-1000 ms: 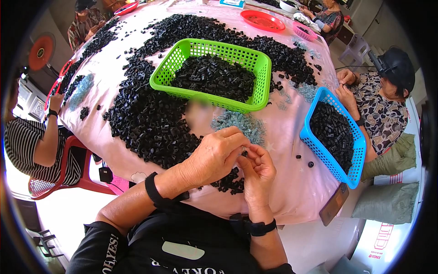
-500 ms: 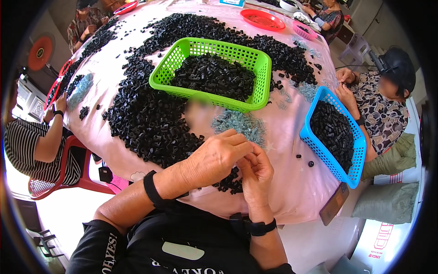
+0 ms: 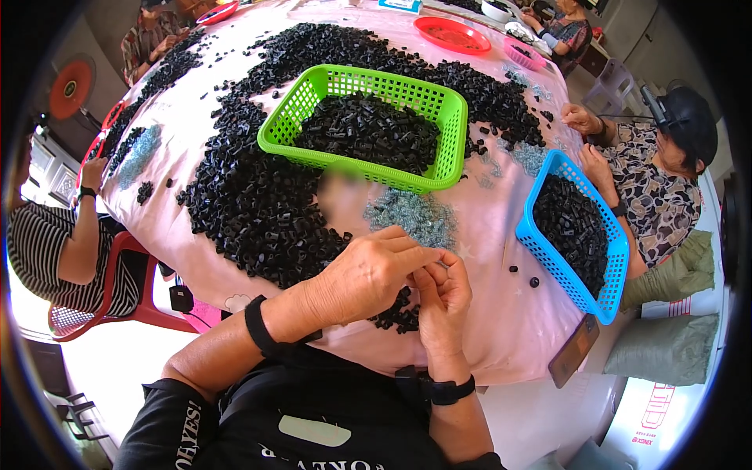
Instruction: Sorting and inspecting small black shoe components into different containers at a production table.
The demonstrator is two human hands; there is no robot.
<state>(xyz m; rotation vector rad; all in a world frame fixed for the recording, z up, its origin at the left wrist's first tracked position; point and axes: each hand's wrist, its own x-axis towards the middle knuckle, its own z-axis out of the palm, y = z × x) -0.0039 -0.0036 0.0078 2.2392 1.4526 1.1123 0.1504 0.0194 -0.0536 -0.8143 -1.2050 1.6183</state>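
Note:
My left hand and my right hand meet over the near part of the table, fingertips pinched together. Whatever lies between the fingers is too small or hidden to make out. Just beyond them sits a pile of tiny bluish, wiry pieces that look like springs. Small black plastic parts spread in a big heap to the left and beyond. Partly covered by my hands is a smaller cluster of black parts. A green basket holding more black parts stands past the springs.
A blue basket of black parts stands at the right, with a phone by the table edge. Two loose black parts lie near it. Co-workers sit around the pink-covered table. A red tray is at the far side.
My hands stay together in nearly the same place, with the left fingers slightly straighter. The co-worker at the right has moved their hands apart; the one at the left has shifted an arm.

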